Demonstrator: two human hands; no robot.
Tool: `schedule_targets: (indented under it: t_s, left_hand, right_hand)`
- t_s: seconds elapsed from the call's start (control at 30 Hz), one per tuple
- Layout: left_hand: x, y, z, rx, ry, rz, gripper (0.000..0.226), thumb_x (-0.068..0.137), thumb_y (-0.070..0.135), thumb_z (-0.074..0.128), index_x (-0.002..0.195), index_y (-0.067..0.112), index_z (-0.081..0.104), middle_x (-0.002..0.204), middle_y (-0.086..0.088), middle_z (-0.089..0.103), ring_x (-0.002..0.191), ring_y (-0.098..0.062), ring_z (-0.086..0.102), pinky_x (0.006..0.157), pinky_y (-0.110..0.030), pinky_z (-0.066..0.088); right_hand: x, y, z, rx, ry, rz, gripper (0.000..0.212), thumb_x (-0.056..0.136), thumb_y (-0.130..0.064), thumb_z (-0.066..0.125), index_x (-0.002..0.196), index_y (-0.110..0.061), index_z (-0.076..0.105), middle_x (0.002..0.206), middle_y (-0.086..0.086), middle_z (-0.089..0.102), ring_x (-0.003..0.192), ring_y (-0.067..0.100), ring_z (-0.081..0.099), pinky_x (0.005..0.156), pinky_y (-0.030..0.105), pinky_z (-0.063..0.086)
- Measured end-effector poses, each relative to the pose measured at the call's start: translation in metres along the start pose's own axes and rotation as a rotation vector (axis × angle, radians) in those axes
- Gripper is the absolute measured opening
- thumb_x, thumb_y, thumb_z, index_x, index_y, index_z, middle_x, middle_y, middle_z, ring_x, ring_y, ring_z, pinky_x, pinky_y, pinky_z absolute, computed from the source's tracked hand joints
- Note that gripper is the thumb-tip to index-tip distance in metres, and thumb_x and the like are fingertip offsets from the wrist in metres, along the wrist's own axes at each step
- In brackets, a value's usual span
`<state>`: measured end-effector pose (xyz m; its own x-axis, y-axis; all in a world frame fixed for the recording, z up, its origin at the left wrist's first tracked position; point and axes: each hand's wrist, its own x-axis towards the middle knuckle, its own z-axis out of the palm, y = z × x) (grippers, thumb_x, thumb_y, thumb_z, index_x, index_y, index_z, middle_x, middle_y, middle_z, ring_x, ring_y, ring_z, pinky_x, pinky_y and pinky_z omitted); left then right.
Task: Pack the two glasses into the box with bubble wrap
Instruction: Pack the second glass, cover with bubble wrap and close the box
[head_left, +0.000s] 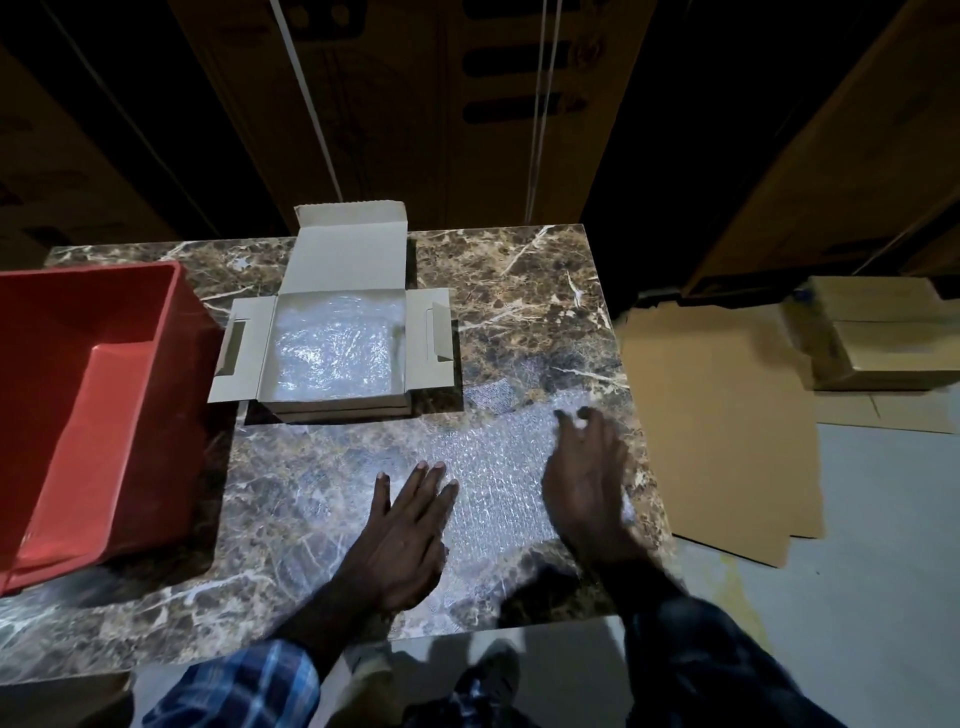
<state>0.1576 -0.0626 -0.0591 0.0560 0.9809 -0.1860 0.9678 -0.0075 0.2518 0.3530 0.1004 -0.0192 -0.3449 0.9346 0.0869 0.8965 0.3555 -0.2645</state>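
Hands (410, 525) flat on bubble wrap (498, 467)

The glasses cannot be made out: the box (332, 348) is filled with bubble wrap (335, 351), and whatever lies beneath is hidden. The right hand (589, 483) is blurred, so its fingertip grip on the loose wrap (493, 467) cannot be judged. The red bin (93, 405) is cut off by the left edge. The cartons (883, 332) on the floor are cut by the right edge. The dark background is too dim to be read.
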Motion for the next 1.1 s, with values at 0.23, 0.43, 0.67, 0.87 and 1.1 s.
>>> schedule_targets:
  t_s: [0.23, 0.43, 0.67, 0.87, 1.1]
  left_hand:
    - [0.015, -0.024, -0.016, 0.129, 0.076, 0.129, 0.047, 0.088, 0.027, 0.043, 0.132, 0.02, 0.059, 0.149, -0.005, 0.049, 0.144, -0.031, 0.036, 0.113, -0.055, 0.025]
    - [0.027, -0.034, -0.022, 0.158, 0.114, 0.212, 0.028, 0.089, 0.029, 0.061, 0.116, 0.026, 0.066, 0.143, 0.003, 0.056, 0.142, -0.027, 0.04, 0.112, -0.048, 0.033]
    - [0.008, -0.044, -0.046, 0.139, 0.175, 0.273, 0.04, 0.095, 0.034, 0.044, 0.117, 0.016, 0.071, 0.132, 0.002, 0.065, 0.137, -0.026, 0.046, 0.113, -0.045, 0.028]
    - [-0.055, -0.061, -0.063, -0.33, 0.138, 0.102, 0.03, 0.089, 0.037, 0.054, 0.112, 0.03, 0.07, 0.126, 0.01, 0.063, 0.128, -0.006, 0.044, 0.11, -0.029, 0.03]
    - [-0.102, -0.065, -0.066, -0.63, 0.319, -0.232, 0.048, 0.072, 0.047, 0.072, 0.118, 0.037, 0.06, 0.119, 0.023, 0.058, 0.116, -0.003, 0.054, 0.094, -0.023, 0.044]
  right_hand:
    - [-0.051, -0.033, 0.03, 0.034, -0.24, -0.16, 0.031, 0.085, -0.038, 0.061, 0.11, -0.02, 0.065, 0.12, 0.006, 0.057, 0.106, 0.028, 0.056, 0.088, 0.043, 0.046]
    - [-0.065, -0.05, 0.028, 0.029, -0.197, -0.198, 0.053, 0.078, -0.06, 0.05, 0.102, -0.017, 0.07, 0.127, 0.014, 0.059, 0.11, 0.032, 0.057, 0.09, 0.046, 0.046]
    - [-0.098, -0.069, 0.032, 0.127, -0.199, -0.46, 0.077, 0.067, -0.069, 0.061, 0.12, -0.013, 0.061, 0.129, 0.015, 0.06, 0.112, 0.032, 0.056, 0.097, 0.044, 0.038]
    - [-0.113, -0.08, 0.047, 0.419, -0.28, -0.463, 0.02, 0.08, -0.021, 0.066, 0.099, -0.017, 0.07, 0.096, 0.0, 0.068, 0.09, 0.023, 0.063, 0.086, 0.036, 0.052]
    - [-0.119, -0.099, 0.033, 0.59, -0.148, -0.304, 0.008, 0.082, -0.022, 0.068, 0.088, -0.018, 0.07, 0.074, 0.002, 0.068, 0.068, 0.018, 0.059, 0.061, 0.029, 0.048]
